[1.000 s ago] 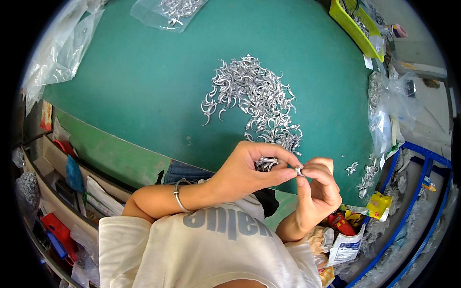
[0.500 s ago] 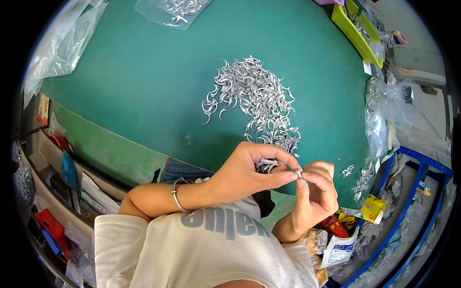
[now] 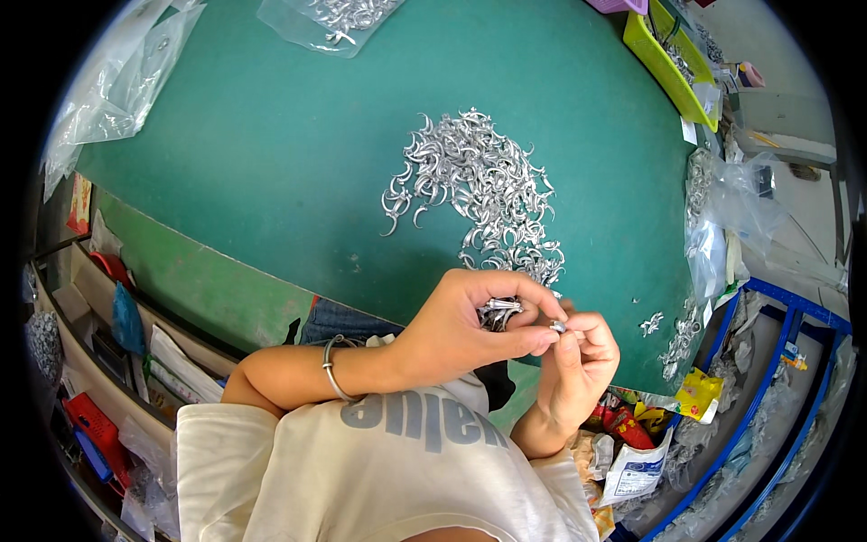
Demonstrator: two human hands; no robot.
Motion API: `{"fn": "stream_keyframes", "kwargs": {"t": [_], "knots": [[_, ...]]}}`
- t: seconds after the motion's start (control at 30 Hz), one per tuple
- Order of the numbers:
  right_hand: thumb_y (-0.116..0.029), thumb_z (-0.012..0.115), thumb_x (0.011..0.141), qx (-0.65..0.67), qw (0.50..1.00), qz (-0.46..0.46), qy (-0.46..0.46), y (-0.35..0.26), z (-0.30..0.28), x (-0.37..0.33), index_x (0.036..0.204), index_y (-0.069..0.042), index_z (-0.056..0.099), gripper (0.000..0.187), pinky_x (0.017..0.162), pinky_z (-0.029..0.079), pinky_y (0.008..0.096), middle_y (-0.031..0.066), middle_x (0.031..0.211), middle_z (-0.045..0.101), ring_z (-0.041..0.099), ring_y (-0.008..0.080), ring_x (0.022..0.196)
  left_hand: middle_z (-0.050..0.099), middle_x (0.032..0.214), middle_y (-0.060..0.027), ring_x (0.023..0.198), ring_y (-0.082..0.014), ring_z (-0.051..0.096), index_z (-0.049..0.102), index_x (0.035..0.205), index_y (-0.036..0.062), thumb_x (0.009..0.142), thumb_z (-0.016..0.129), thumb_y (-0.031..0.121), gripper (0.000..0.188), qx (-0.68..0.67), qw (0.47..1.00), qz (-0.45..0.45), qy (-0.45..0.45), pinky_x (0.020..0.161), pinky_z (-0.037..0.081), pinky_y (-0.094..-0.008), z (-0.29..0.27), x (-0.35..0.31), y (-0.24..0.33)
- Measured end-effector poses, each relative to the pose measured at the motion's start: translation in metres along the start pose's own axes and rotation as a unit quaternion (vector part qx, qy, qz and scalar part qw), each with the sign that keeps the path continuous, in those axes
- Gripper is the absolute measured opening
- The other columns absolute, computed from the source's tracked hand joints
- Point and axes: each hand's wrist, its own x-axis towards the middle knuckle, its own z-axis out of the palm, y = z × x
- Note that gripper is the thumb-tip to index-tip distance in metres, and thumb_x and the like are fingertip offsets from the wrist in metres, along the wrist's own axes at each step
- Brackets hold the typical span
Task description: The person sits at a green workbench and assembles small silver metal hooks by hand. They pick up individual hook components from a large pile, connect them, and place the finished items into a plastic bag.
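Note:
My left hand [image 3: 452, 321] is closed loosely round several small silver curved metal pieces [image 3: 499, 313] in its palm. Its thumb and forefinger reach a single small silver metal piece [image 3: 558, 327], which my right hand [image 3: 580, 366] pinches from the other side. Fingers hide most of that piece, so its full shape cannot be made out. Just beyond my hands, on the green tabletop [image 3: 298, 135], spreads a heap of silver curved, hook-like metal pieces [image 3: 483, 181]. Its near end runs up close to my left fingers.
A clear bag of silver pieces [image 3: 348, 20] lies at the far edge, an empty-looking plastic bag [image 3: 122, 86] at far left. Small pieces [image 3: 679, 348] lie by the right edge. A lime-green basket [image 3: 668, 68] stands far right; a blue rack [image 3: 768, 397] is beside the table.
My right hand has shifted slightly left, closer to my left hand, and the pinched piece appears turned. My left hand stays nearly in place, and the heap looks the same.

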Motion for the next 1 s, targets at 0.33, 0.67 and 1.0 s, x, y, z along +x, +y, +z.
{"fn": "stream_keyframes", "kwargs": {"t": [0.33,0.67,1.0], "knots": [[-0.006,0.056,0.087,0.065,0.997,0.046,0.003,-0.0019,0.0063,-0.0007,0.084,0.003,0.054,0.01,0.061,0.047,0.0272,0.013,0.077,0.06,0.057,0.0164,0.064,0.052,0.067,0.0011,0.064,-0.0061,0.044,0.066,0.091,0.0011,0.076,0.068,0.001,0.015,-0.008,1.0,0.017,0.0,0.06,0.036,-0.0229,-0.0012,-0.0009,0.0015],[-0.007,0.056,0.087,0.033,0.999,0.03,-0.001,-0.0004,0.0066,-0.0004,0.082,0.002,0.053,0.011,0.06,0.044,0.0254,0.0121,0.073,0.059,0.055,0.015,0.064,0.053,0.068,0.0009,0.067,-0.006,0.047,0.066,0.092,0.001,0.076,0.068,0.001,0.016,-0.001,1.0,0.016,0.004,0.062,0.038,-0.0233,-0.0008,-0.0011,0.0034],[-0.012,0.049,0.092,0.056,0.995,0.084,-0.018,-0.0017,0.0042,-0.0016,0.075,0.001,0.052,0.021,0.059,0.041,0.0271,0.0116,0.068,0.057,0.053,0.0153,0.059,0.054,0.071,0.0009,0.066,-0.0044,0.047,0.064,0.09,0.0012,0.08,0.066,0.004,0.011,0.004,1.0,-0.025,-0.007,0.06,0.038,-0.0202,-0.0039,0.0013,0.0001]]}}
